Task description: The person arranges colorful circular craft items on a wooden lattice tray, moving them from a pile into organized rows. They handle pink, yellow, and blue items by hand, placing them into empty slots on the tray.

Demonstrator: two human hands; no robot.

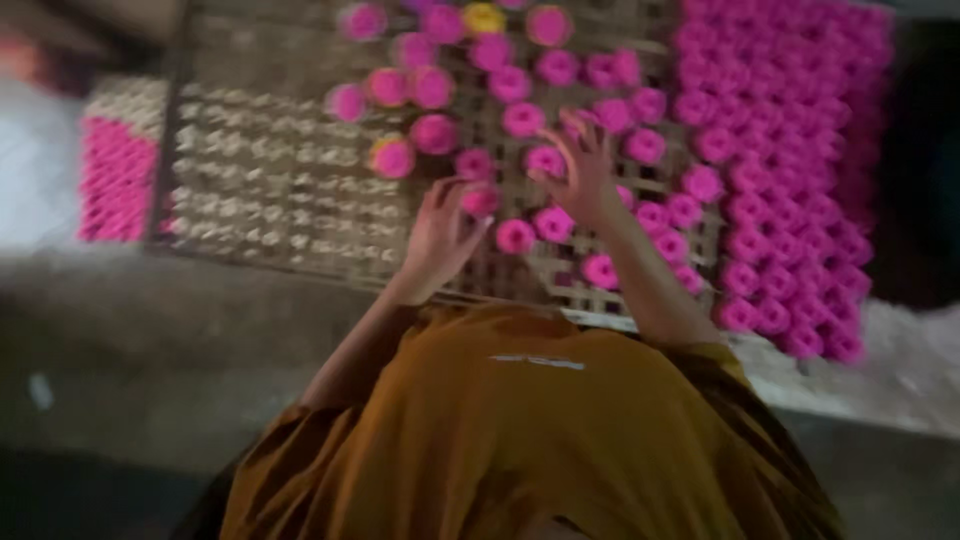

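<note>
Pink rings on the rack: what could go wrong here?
1. The right hand reaches among loosely scattered pink rings; its forearm lies close over others and might knock them.
2. The left hand is at a ring on the open-slatted rack; the ring could tip.

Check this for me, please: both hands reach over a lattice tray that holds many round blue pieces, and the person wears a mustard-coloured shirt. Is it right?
Not quite: the round pieces are pink, not blue, with one yellow piece at the top. The head view shows this. The rest stands: the left hand and right hand reach over the lattice tray, and the shirt is mustard-coloured.
</note>
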